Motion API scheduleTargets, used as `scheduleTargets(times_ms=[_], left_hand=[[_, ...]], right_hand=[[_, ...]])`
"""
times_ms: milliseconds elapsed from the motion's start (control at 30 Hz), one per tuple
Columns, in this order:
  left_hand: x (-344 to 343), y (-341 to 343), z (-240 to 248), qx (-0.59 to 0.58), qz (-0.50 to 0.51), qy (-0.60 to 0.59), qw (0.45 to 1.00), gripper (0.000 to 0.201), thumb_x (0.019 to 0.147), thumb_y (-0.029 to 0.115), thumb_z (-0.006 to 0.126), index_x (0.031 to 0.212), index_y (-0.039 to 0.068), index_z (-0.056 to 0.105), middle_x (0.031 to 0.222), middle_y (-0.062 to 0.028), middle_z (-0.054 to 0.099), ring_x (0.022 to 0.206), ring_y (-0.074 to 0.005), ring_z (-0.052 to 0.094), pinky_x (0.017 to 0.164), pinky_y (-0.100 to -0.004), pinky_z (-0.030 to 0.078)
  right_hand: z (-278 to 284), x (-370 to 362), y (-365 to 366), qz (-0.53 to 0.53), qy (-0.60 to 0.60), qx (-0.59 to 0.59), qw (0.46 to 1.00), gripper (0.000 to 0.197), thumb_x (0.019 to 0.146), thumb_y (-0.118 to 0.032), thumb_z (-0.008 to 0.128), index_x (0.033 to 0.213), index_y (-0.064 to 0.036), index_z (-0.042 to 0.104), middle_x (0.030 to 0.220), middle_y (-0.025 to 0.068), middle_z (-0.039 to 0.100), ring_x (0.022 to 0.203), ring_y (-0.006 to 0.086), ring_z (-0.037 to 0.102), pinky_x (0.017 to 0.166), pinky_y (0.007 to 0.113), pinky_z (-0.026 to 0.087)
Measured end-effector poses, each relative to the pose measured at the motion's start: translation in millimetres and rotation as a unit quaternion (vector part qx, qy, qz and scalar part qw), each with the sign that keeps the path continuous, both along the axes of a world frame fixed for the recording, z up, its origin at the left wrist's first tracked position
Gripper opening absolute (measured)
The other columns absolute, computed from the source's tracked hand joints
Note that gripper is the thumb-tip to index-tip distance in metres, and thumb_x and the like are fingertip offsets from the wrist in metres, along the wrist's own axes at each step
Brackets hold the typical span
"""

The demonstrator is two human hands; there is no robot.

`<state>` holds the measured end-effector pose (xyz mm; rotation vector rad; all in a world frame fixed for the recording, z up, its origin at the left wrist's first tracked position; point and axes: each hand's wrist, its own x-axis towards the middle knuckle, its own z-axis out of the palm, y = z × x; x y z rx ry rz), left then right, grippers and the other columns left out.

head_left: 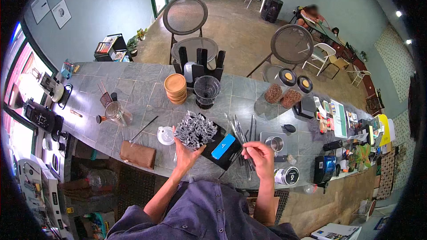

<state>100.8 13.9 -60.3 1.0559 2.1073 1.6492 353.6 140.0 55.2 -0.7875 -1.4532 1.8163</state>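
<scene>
My left hand [186, 154] is wrapped round the side of a dense bunch of dark straws in clear wrappers [195, 130], seen from their crinkled ends. Whether a cup holds the bunch is hidden. At the right, my right hand [259, 156] has its fingers pinched over several loose wrapped straws [242, 134] lying on the counter; what is between the fingertips is too small to tell. Between the hands, a blue rectangular case [223, 146] rests on a black flat slab [221, 161]. A white round lid [166, 135] lies left of the bunch.
Behind stand stacked wooden coasters [176, 88], a glass dripper [207, 90] and a black holder [200, 64]. A brown pouch [138, 154] and glass jug [118, 114] are left. Rightward are a metal cup [274, 143], a labelled tin [287, 176] and bean jars [291, 99].
</scene>
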Motion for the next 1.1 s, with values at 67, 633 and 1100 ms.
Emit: scheduleTargets(times_ms=[67, 633, 1100], left_hand=[[-2, -1, 1, -0.002, -0.005, 0.02, 1.0, 0.145, 0.069, 0.014, 0.098, 0.166, -0.006, -0.009, 0.153, -0.0269, 0.049, 0.139, -0.0362, 0.054, 0.122, -0.0452, 0.039], [-10, -11, -7, -0.017, -0.039, -0.004, 0.999, 0.154, 0.064, 0.02, 0.104, 0.167, -0.002, -0.008, 0.156, -0.0262, 0.046, 0.142, -0.0361, 0.053, 0.122, -0.046, 0.04], [-6, -8, -15, -0.013, -0.019, -0.014, 1.0, 0.148, 0.066, 0.013, 0.1, 0.167, -0.002, -0.007, 0.155, -0.0273, 0.045, 0.142, -0.0364, 0.051, 0.123, -0.0453, 0.038]], right_hand=[[4, -5, -3, 0.025, -0.004, -0.001, 1.0, 0.024, 0.102, -0.002, 0.066, 0.124, 0.0049, 0.074, 0.102, 0.0095, 0.077, 0.087, 0.0123, 0.07, 0.081, 0.027, 0.056], [-14, -91, -34, -0.013, -0.113, 0.291, 0.95, 0.016, 0.096, -0.006, 0.078, 0.11, 0.0013, 0.075, 0.093, 0.0141, 0.079, 0.077, 0.0189, 0.077, 0.069, 0.031, 0.059], [-19, -88, -48, 0.004, -0.206, 0.255, 0.945, 0.021, 0.092, -0.017, 0.083, 0.104, -0.0008, 0.079, 0.08, 0.0163, 0.077, 0.069, 0.0233, 0.076, 0.063, 0.035, 0.057]])
